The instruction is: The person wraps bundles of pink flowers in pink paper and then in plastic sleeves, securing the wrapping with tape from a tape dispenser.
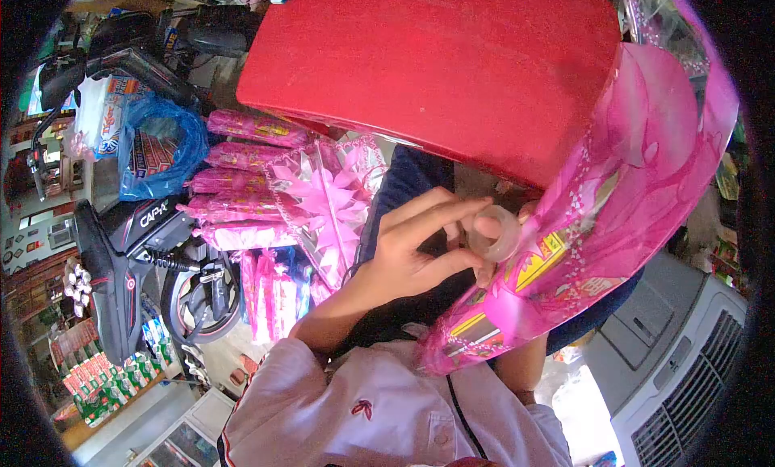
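Observation:
My left hand is closed on a roll of clear tape, its fingers and thumb around the ring. The roll is against a long packet in pink flower-printed plastic film, with a yellow label near its middle. This packet slants across my lap, narrow at my chest and flaring wide at the upper right. My right forearm passes behind the packet. Around the packet's far side a bit of my right hand shows; most of its fingers are hidden.
A red tabletop stands before me. Several similar pink packets are piled at the left, beside a flower-printed sheet. Beyond are a blue plastic bag and a black two-wheeler. At the lower right is a grey vented appliance.

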`<state>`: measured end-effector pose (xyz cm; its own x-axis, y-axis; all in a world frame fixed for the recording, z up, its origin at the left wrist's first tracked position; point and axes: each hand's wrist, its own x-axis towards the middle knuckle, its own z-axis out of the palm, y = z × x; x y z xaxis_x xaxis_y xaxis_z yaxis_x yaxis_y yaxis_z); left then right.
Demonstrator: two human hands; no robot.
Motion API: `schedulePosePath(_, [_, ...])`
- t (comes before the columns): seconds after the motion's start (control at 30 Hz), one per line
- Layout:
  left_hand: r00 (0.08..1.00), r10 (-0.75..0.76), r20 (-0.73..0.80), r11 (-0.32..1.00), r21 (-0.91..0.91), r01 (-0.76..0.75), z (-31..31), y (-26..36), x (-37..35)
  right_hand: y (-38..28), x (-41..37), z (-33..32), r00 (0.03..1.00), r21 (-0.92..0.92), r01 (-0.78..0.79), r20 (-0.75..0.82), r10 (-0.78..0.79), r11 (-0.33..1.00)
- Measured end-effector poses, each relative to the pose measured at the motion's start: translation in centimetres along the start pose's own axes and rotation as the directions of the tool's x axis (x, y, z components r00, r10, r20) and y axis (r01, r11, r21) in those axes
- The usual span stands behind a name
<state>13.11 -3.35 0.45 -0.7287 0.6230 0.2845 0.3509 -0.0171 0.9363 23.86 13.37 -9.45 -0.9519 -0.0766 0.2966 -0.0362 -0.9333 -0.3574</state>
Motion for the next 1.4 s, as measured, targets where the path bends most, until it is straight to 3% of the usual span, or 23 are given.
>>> schedulePosePath(0.1, [0.997, 0.036, -0.063, 0.999, 0.034, -0.034, 0.0, -0.3, 0.2, 0.0, 0.1, -0.3, 1.000, 0.025, -0.003, 0.031, 0.002, 1.000])
schedulePosePath(0.2, [0.996, -0.020, -0.092, 0.999, 0.035, 0.023, 0.0, -0.2, 0.2, -0.1, 0.2, -0.9, 0.997, 0.070, 0.006, 0.075, -0.012, 0.998])
schedulePosePath(0.3, [0.998, 0.038, -0.055, 0.998, 0.044, -0.035, -0.3, -0.6, 0.3, -0.1, 0.4, -1.3, 0.992, 0.102, 0.000, 0.123, -0.012, 0.995])
schedulePosePath(0.4, [0.996, -0.012, -0.088, 0.999, -0.033, 0.009, -0.1, -0.1, 0.3, -0.1, 0.7, -1.4, 0.983, 0.139, -0.006, 0.182, -0.020, 0.990])
schedulePosePath(0.53, [0.992, 0.076, -0.100, 0.997, 0.000, -0.077, -0.1, 0.2, 0.5, -0.1, 1.1, -1.3, 0.971, 0.183, -0.011, 0.236, -0.033, 0.983])
schedulePosePath(0.87, [0.982, 0.133, -0.132, 0.991, 0.013, -0.132, 0.1, 0.7, 0.6, -1.0, 0.3, -0.8, 0.988, 0.095, -0.148, 0.065, 0.142, 0.984])
schedulePosePath(1.4, [0.961, 0.218, -0.170, 0.975, 0.085, -0.206, 0.4, 1.2, 0.8, -1.3, -0.4, -0.9, 0.977, 0.084, -0.208, -0.020, 0.210, 0.975])
